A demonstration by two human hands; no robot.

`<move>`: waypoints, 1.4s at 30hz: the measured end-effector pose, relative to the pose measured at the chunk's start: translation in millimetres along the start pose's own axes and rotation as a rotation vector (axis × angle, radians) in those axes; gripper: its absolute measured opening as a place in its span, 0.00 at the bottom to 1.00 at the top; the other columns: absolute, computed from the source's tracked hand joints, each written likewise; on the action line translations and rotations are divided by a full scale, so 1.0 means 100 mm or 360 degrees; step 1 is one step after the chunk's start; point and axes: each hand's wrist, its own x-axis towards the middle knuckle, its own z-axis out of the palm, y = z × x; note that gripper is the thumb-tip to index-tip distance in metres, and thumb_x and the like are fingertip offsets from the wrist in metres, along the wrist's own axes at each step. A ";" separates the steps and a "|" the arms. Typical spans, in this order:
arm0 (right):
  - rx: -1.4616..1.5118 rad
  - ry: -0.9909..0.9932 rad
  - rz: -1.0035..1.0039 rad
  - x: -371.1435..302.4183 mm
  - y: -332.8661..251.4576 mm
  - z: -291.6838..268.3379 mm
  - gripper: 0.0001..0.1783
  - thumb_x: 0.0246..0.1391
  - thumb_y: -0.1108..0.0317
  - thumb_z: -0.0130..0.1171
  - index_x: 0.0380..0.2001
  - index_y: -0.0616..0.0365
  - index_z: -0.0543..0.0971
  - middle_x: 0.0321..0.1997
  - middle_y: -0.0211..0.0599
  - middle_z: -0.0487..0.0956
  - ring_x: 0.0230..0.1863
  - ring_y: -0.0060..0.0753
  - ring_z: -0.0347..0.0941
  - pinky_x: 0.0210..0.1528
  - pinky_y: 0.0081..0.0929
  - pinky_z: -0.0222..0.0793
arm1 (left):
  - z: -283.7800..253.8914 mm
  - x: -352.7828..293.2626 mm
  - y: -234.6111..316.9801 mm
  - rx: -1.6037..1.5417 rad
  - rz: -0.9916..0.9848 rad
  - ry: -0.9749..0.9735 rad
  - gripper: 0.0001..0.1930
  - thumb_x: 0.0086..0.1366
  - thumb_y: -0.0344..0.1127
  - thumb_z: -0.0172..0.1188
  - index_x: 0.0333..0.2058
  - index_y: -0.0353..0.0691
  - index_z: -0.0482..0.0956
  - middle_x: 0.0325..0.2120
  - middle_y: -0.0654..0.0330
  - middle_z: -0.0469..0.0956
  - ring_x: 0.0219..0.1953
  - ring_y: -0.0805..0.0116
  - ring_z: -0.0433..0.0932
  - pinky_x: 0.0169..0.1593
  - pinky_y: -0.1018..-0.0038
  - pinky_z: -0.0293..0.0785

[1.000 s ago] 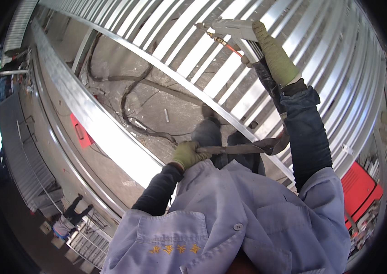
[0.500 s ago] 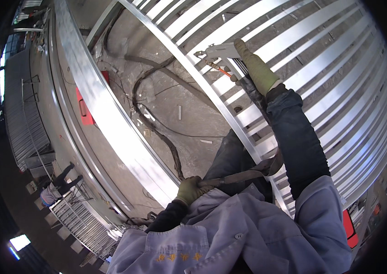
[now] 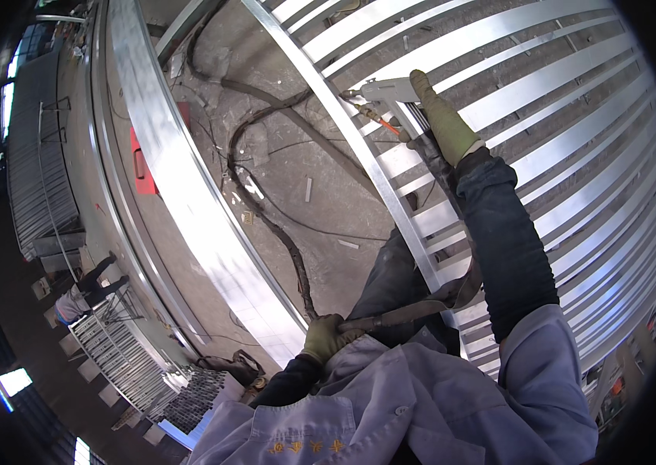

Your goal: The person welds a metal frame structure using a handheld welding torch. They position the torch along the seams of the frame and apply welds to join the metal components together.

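Observation:
My gloved right hand (image 3: 445,120) is closed around a welding gun (image 3: 391,90) with a grey body, an orange line and a narrow nozzle. Its nozzle is close to the long side rail (image 3: 370,159) of a slatted aluminium frame (image 3: 483,85); I cannot tell if they touch. From the gun, a thick dark cable (image 3: 401,312) runs back under my right forearm toward my waist. There my gloved left hand (image 3: 323,339) has its fingers wrapped round this cable. The parts of the cable inside both gloves are hidden.
A broad aluminium beam (image 3: 180,182) lies to the left, with a red case (image 3: 142,167) beyond it. Dark hoses (image 3: 254,116) and scraps lie on the floor between beam and frame. Stacked slatted panels (image 3: 41,147) and another person (image 3: 84,294) are at the far left.
The view has shifted, so the beam and frame sit slightly farther right. The welding gun's nozzle appears a little nearer the side rail. Both hands keep their grip.

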 end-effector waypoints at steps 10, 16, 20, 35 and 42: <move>0.0085 0.0001 0.0101 0.02 -0.03 0.01 0.48 0.66 0.19 0.57 0.53 0.61 0.84 0.29 0.31 0.82 0.22 0.21 0.77 0.23 0.20 0.74 | 0.15 -0.06 0.03 -0.0054 0.0016 0.0074 0.40 0.62 0.76 0.70 0.37 0.34 0.89 0.35 0.42 0.88 0.43 0.37 0.88 0.50 0.48 0.82; 0.0155 -0.0042 0.0117 0.06 -0.02 -0.02 0.48 0.67 0.20 0.58 0.58 0.60 0.84 0.34 0.34 0.83 0.26 0.22 0.79 0.26 0.22 0.76 | 0.24 -0.10 0.07 -0.0027 -0.0006 0.0109 0.40 0.62 0.75 0.70 0.38 0.33 0.89 0.35 0.42 0.88 0.42 0.37 0.88 0.49 0.49 0.82; 0.0128 -0.0054 0.0078 0.03 -0.03 0.00 0.52 0.65 0.18 0.57 0.62 0.60 0.82 0.37 0.35 0.83 0.28 0.23 0.79 0.28 0.23 0.77 | 0.25 -0.13 0.11 -0.0060 -0.0037 0.0097 0.40 0.62 0.75 0.70 0.38 0.33 0.89 0.35 0.42 0.88 0.42 0.37 0.88 0.49 0.49 0.82; 0.0093 -0.0049 0.0030 0.00 0.07 -0.05 0.56 0.64 0.16 0.55 0.56 0.69 0.81 0.31 0.39 0.84 0.25 0.24 0.84 0.27 0.21 0.83 | 0.25 -0.13 0.11 -0.0011 -0.0040 0.0061 0.41 0.62 0.75 0.70 0.38 0.32 0.89 0.36 0.42 0.88 0.44 0.37 0.87 0.51 0.49 0.82; 0.0070 -0.0114 0.0015 -0.02 0.11 -0.12 0.56 0.64 0.15 0.55 0.57 0.68 0.81 0.32 0.38 0.83 0.25 0.23 0.82 0.26 0.20 0.81 | 0.24 -0.12 0.14 -0.0014 -0.0009 0.0087 0.40 0.62 0.75 0.70 0.37 0.33 0.89 0.36 0.42 0.88 0.44 0.36 0.87 0.51 0.48 0.81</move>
